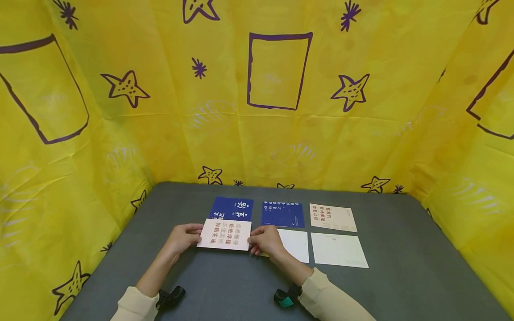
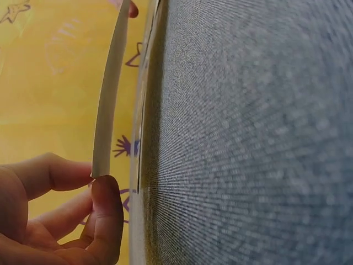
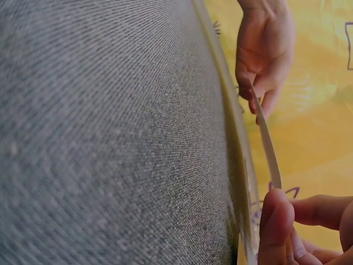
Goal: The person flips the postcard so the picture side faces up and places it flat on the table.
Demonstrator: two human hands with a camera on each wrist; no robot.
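A pale pink card (image 1: 225, 235) printed with columns of dark and faint characters is held up just above the table by both hands. My left hand (image 1: 180, 240) pinches its left edge between thumb and fingers. At the opposite edge, my right hand (image 1: 268, 240) pinches it the same way. Seen edge-on in the left wrist view, the card (image 2: 108, 99) bows slightly and stands apart from the table surface. Behind it lies a blue card (image 1: 230, 206) with white characters, its lower part covered. A white card (image 1: 296, 244) lies partly under my right hand.
Another blue card (image 1: 283, 215) and a cream card (image 1: 332, 217) with red-brown characters lie in the back row. A second white card (image 1: 339, 250) sits at the front right. The grey table (image 1: 401, 249) meets a yellow patterned cloth (image 1: 281, 147) at the back and sides.
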